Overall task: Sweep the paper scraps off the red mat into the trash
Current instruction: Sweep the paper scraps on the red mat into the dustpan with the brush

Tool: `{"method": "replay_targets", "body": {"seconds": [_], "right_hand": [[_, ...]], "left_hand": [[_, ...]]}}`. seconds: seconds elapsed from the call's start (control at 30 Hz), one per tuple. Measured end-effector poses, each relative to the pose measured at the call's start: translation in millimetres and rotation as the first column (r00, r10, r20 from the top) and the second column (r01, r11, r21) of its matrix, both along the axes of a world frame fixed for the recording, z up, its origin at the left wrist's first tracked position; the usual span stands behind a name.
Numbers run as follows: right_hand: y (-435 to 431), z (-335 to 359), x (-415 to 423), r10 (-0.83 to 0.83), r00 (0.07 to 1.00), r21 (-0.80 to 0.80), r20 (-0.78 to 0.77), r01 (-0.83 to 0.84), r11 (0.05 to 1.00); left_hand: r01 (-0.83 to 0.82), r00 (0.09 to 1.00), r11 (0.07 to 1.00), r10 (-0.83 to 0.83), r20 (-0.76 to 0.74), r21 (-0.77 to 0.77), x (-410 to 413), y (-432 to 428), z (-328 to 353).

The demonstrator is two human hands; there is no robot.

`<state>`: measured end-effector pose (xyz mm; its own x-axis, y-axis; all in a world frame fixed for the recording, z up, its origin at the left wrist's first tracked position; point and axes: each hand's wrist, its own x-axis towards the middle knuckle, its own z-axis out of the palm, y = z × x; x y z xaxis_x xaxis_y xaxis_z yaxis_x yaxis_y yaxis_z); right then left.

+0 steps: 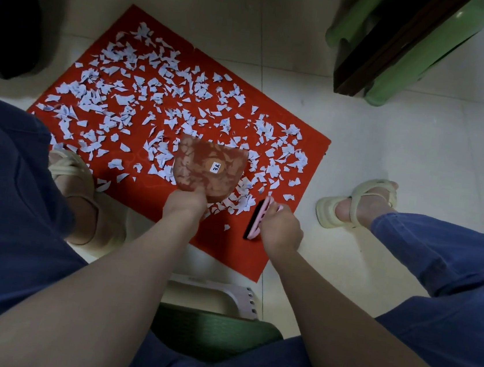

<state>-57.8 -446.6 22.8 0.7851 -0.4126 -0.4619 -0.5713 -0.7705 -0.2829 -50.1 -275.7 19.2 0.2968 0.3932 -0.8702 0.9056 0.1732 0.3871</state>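
Observation:
A red mat (pixel 222 241) lies on the tiled floor, strewn with several white paper scraps (pixel 118 90). My left hand (pixel 185 205) grips the handle of a translucent pinkish dustpan (pixel 210 169) that sits on the mat over scraps, with a small white sticker on it. My right hand (pixel 280 230) holds a small pink brush with black bristles (pixel 258 218), bristle side facing left, at the mat's near right part just beside the dustpan.
My feet in pale sandals stand at the mat's left (pixel 75 176) and on the floor to its right (pixel 356 205). A black bag (pixel 9 21) sits far left. Green stacked furniture (pixel 401 41) stands at the upper right. A pale stool (pixel 221 298) is below me.

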Motion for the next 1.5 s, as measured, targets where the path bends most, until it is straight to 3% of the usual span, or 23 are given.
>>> {"method": "replay_targets", "body": {"seconds": [0.13,0.2,0.4,0.5,0.57,0.7,0.77,0.9,1.03,1.27,1.4,1.5], "right_hand": [[12.6,-4.6,-3.0,0.12,0.987,0.026,0.109,-0.124,0.992],[12.3,-4.4,-4.3,0.096,0.985,-0.025,0.147,-0.093,0.995],[-19.8,1.0,14.5,-0.27,0.957,-0.117,0.107,0.282,0.952],[-41.3,-1.4,19.7,-0.358,0.934,0.027,0.016,0.357,0.934],[-42.9,-6.2,19.0,-0.335,0.942,0.027,-0.02,0.335,0.942],[-23.5,-11.4,10.1,-0.016,0.998,-0.129,0.053,0.023,0.991],[-17.4,-9.7,6.2,0.053,0.992,-0.142,0.112,-0.037,0.989],[-25.0,-9.7,12.2,-0.109,0.977,-0.146,0.184,0.137,0.98],[-44.5,-14.8,23.5,-0.297,0.954,-0.069,0.049,0.3,0.952],[-27.7,-25.4,14.7,0.09,0.975,-0.035,0.205,-0.085,0.996],[-32.2,-23.8,18.6,-0.045,0.961,-0.041,0.271,0.058,0.997],[-43.8,-24.1,20.7,-0.181,0.975,-0.043,0.13,0.188,0.981]], "left_hand": [[0.021,1.0,1.0,-0.021,0.002,0.003,-2.0,-2.6,1.4],[0.03,1.0,1.0,-0.029,-0.011,0.007,-1.5,-2.4,0.1],[0.036,0.999,0.999,-0.036,0.007,0.017,-0.1,-3.1,0.5],[0.05,0.998,0.998,-0.05,0.025,0.025,0.2,-5.1,2.1],[0.048,0.998,0.998,-0.049,0.034,0.031,1.7,-5.8,-1.1],[0.077,0.997,0.995,-0.078,0.028,0.056,4.4,-8.7,-4.3],[0.077,0.996,0.995,-0.079,0.029,0.061,5.6,-11.0,-6.0],[0.091,0.995,0.992,-0.093,0.02,0.089,7.5,-14.1,-9.0],[0.117,0.993,0.986,-0.119,0.014,0.118,6.6,-16.4,-7.3],[0.093,0.995,0.993,-0.094,0.017,0.076,7.3,-17.0,-7.0],[0.106,0.994,0.991,-0.107,0.01,0.086,7.7,-16.9,-4.9],[0.134,0.991,0.985,-0.136,0.01,0.106,7.7,-18.3,-4.6]]}}
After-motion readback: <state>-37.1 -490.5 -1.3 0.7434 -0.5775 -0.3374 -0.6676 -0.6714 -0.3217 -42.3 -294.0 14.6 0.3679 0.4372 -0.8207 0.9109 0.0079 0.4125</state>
